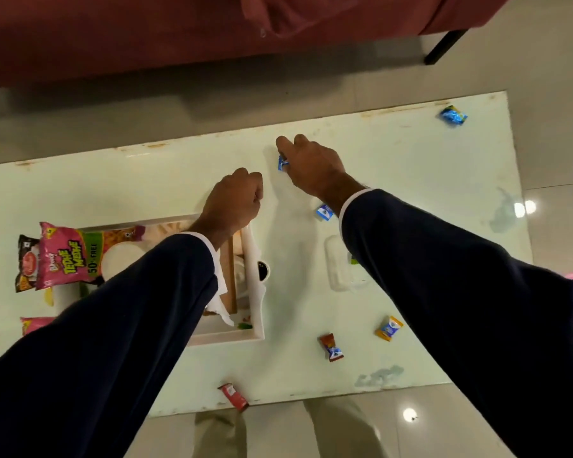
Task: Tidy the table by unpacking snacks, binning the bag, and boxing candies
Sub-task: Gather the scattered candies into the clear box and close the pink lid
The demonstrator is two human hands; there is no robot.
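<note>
The right hand [311, 163] pinched a small blue-wrapped candy [282, 163] above the pale glass table [411, 153]; the left hand [235, 200] was fisted, contents indeterminate. Risk: the shallow pinch could drop it short of the clear plastic box [339, 269].

A glossy pale desk [411, 166] with worn, chipped edges stands on a floor [556, 94] of large, shiny beige tiles. Round ceiling lights show as bright spots in the tiles and on the desk's right end. Beyond the desk's far edge is a dark red sofa [113, 31], with one black leg [445, 46] visible at its right. It casts a soft shadow on the floor.
</note>
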